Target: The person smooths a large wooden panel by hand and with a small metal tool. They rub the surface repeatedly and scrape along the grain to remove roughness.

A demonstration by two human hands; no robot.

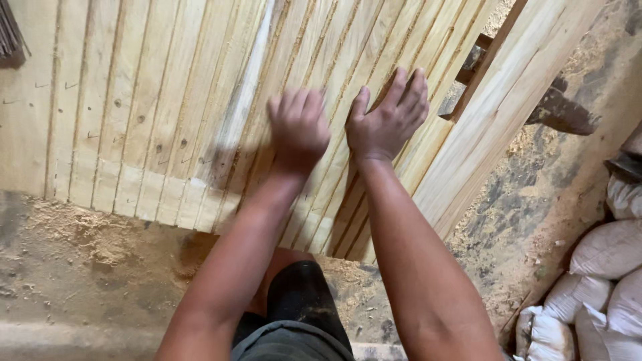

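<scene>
Many long pale wooden slats lie side by side on a raised surface, running away from me. My left hand rests palm down on the slats near their front ends, fingers curled and blurred by motion. My right hand lies flat beside it with fingers spread, pressing on slats that slant to the right. Neither hand holds anything. A wider plank lies along the right edge of the stack. My knee in dark shorts shows below.
Sawdust covers the dirt floor in front of the slats. White filled sacks are piled at the lower right. A dark wooden support sticks out beyond the plank at the right.
</scene>
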